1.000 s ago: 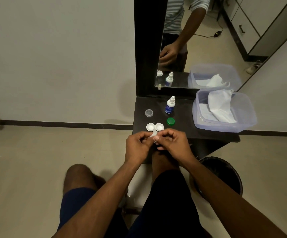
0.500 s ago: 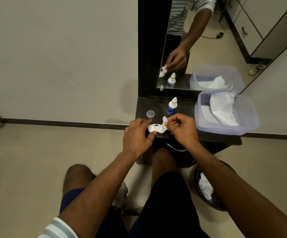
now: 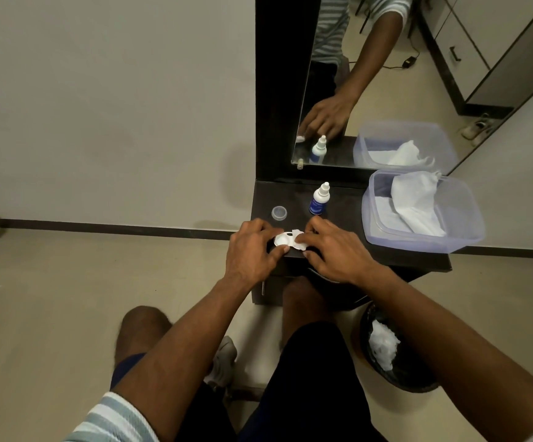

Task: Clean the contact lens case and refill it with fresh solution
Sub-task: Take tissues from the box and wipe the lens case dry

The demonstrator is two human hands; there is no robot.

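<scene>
I read this as the wiping step. The white contact lens case [image 3: 282, 240] lies near the front edge of the dark shelf [image 3: 348, 247], just above the middle of the frame, and both hands are on it. My left hand [image 3: 252, 250] pinches the case's left well, thumb at its near rim and fingers curled over the far side. My right hand [image 3: 332, 248] has its fingers curled down on a scrap of white tissue [image 3: 300, 245], pressing it onto the right well; whether the tissue reaches into the well I cannot tell.

Just beyond the case stand a small clear cap [image 3: 279, 213] and the solution bottle [image 3: 320, 199], upright with its nozzle bare. To the right is a translucent tub [image 3: 469, 224] holding more tissue. At the lower right a dark bin [image 3: 367, 355] on the floor holds crumpled white paper.

Next, I judge, the tissue must be worked round each well until dry, then dropped in the bin before the bottle is picked up; the case is light, so the left hand has to steady it.

Half a second ago the right hand held the tissue lifted above the case's right end; now it is pressed down on it. A second ago both hands were together nearer me, off the case, and a green cap showed beside the bottle; the right hand now covers that spot.
</scene>
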